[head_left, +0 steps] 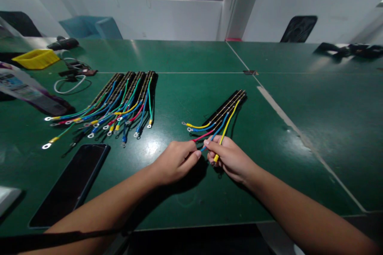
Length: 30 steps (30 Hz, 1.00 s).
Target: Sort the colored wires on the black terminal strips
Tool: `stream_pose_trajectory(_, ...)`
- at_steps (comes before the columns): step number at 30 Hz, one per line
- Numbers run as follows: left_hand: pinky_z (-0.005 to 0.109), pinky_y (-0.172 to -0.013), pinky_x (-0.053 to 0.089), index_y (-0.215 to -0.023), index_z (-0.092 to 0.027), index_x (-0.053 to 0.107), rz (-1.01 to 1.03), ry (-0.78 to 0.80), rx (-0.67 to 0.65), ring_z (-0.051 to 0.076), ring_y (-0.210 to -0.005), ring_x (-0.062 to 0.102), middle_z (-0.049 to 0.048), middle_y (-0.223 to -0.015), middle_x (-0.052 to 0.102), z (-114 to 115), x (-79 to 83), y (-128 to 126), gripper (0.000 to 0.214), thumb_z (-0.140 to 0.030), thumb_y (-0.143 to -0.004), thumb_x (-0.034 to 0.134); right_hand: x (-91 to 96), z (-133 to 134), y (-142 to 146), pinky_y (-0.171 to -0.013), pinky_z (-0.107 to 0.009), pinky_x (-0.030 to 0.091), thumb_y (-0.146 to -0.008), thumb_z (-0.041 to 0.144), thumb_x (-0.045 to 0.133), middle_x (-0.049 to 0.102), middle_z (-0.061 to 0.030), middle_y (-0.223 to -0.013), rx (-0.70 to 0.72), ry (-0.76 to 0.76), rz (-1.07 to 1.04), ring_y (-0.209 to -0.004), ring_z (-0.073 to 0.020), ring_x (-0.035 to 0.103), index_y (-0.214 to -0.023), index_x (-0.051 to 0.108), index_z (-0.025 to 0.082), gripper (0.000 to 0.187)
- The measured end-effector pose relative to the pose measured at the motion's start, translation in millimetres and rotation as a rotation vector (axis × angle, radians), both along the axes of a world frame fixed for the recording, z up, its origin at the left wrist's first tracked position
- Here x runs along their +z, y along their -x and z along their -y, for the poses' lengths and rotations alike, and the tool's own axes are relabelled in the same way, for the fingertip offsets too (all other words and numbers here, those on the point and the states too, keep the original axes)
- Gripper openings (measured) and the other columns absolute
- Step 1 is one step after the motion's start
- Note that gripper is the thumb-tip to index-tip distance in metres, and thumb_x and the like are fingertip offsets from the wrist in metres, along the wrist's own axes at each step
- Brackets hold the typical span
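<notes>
In front of me a black terminal strip [226,105] lies slantwise on the green table, with coloured wires running from it toward my hands. My left hand [178,161] is closed in a pinch at the end of a blue wire [220,128]; its ring lug is hidden by the fingers. A red wire [205,135] also runs to this hand's fingertips. Close beside it, my right hand [231,158] pinches the same blue wire, and a yellow wire [229,121] passes across its fingers. Another yellow wire [199,126] and a second blue wire end in ring lugs left of the strip.
Several similar wired strips [146,85] lie side by side at left, lugs toward me. A phone [72,183] rests near my left forearm. Farther left are a plastic package [30,89], a yellow tray [37,59] and a white cable [70,87]. Tape [281,113] crosses the table at right.
</notes>
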<state>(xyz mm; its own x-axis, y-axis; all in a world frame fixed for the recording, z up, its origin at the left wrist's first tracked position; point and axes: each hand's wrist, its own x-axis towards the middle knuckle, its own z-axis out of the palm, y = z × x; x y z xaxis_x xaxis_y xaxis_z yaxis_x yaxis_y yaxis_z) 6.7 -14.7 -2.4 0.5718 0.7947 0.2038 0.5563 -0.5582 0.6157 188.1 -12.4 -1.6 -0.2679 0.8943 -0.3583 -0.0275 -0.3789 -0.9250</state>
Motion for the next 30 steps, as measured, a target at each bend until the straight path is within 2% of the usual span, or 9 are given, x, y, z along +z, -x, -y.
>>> stream_pose_trajectory(7,0.019,-0.053,0.029,-0.073,-0.015,0.054,0.066,0.028,0.003,0.007,-0.052,0.045,-0.0042,-0.059,0.052,-0.1,-2.8,1.4,0.019,-0.029,-0.086,0.053,0.3,0.2,0.8,-0.039,-0.018,0.030,-0.081,0.036,0.060,0.049,0.0046,-0.048,-0.020,0.014,0.005,-0.040,-0.0059,0.042,-0.071,0.047,0.017,0.025)
stream_pose_trajectory(14,0.021,-0.052,0.024,-0.070,-0.015,0.053,-0.009,0.016,-0.024,0.007,-0.050,0.040,-0.0043,-0.056,0.046,-0.3,1.8,0.1,0.028,-0.028,-0.092,0.042,-1.3,-0.3,0.3,-0.039,-0.017,0.030,-0.082,0.037,0.058,0.049,0.0049,-0.050,0.006,0.001,0.005,-0.041,-0.0058,0.043,-0.075,0.050,0.016,0.023)
stream_pose_trajectory(25,0.021,-0.053,0.028,-0.074,-0.015,0.053,0.049,0.021,-0.033,0.008,-0.052,0.044,-0.0034,-0.059,0.051,0.7,-0.3,1.1,0.021,-0.031,-0.087,0.050,-1.1,0.4,0.2,-0.040,-0.018,0.031,-0.080,0.037,0.061,0.049,0.0049,-0.050,-0.017,0.010,-0.005,-0.042,-0.0062,0.044,-0.071,0.048,0.016,0.026)
stream_pose_trajectory(30,0.022,-0.053,0.027,-0.072,-0.015,0.052,-0.008,0.015,-0.042,0.009,-0.052,0.042,-0.0035,-0.058,0.048,0.2,2.4,0.4,0.026,-0.029,-0.091,0.043,0.0,0.0,0.1,-0.040,-0.018,0.030,-0.080,0.038,0.061,0.048,0.0052,-0.050,0.002,0.012,-0.006,-0.041,-0.0062,0.043,-0.074,0.050,0.016,0.025)
